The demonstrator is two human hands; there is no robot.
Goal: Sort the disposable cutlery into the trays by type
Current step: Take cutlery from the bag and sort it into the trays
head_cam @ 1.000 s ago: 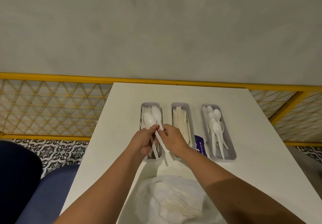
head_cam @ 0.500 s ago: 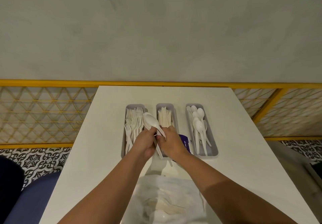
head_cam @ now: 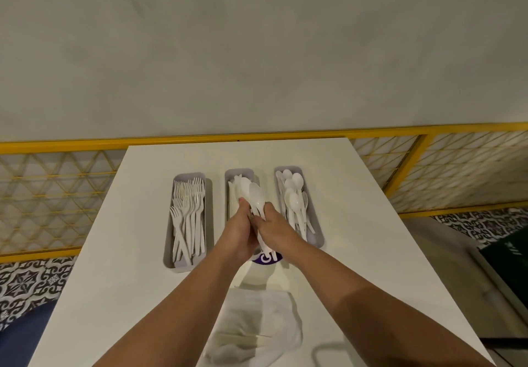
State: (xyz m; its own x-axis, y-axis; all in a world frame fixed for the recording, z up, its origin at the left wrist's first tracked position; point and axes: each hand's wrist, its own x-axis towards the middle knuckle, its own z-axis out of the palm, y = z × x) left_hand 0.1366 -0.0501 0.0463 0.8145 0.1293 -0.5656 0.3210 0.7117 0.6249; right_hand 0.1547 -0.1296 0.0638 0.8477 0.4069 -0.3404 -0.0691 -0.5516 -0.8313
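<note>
- Plain grey wall (head_cam: 257, 52) at the back, yellow lattice railing (head_cam: 85, 145) below it, white desk (head_cam: 357, 224) butted up against that, patterned floor tiles (head_cam: 28, 281) on either side.
- Across the far half of the desk, three narrow trays side by side: left tray (head_cam: 174, 264) with forks (head_cam: 188, 212), middle tray (head_cam: 239, 171) with knives (head_cam: 237, 189), right tray (head_cam: 318, 241) with spoons (head_cam: 294, 195).
- At the near edge, a crumpled plastic bag (head_cam: 257, 326) with a few pale pieces inside; just beyond it a purple label (head_cam: 267, 258), half hidden under the wrists.
- Left hand (head_cam: 238, 234) and right hand (head_cam: 275, 226) close together, both pinching the handle end of the held spoon (head_cam: 256, 196), bowl up, above the middle tray.
- Hard to tell whether one spoon or several in that pinch.
- Likely slip: letting go here. Straight down among the knives, the wrong type, with the right tray just beside.
- Thin smooth handles in a shared pinch: easy to fumble while passing from one of the hands to the other, scattering pieces over the desk or past its edge.
- A low sweep toward the right tray: could clip its near wall and shove a light tray askew.
- Forearms right over the bag: could drag it off the near edge on pulling back.
</note>
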